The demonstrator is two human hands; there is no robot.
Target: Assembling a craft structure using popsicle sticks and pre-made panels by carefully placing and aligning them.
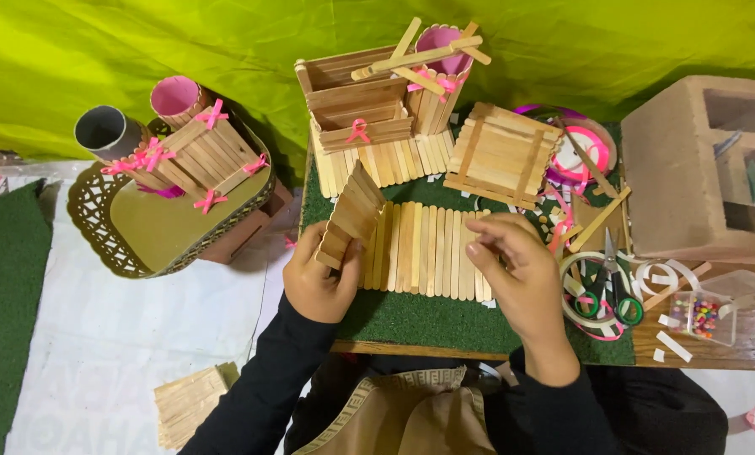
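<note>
Both hands at the near edge of the flat stick mat (pixel 420 250) — a stick panel held up at its left end.

Left hand (pixel 314 282): fingers are closed round the lower end of the tilted stick panel (pixel 352 215), which is raised edge-on above the mat's left end. Right hand (pixel 521 270): fingers are curled together over the mat's right end; whether anything small is pinched cannot be told. Behind the mat a finished stick box (pixel 356 105) and a square stick lid (pixel 500 153) are set on the green turf (pixel 420 320); right of the mat, scissors (pixel 613 286) lie on tape rolls. Risk is judged real — the panel is gripped only at one end, so it could twist, slip sideways or shed sticks if the joints are weak.
</note>
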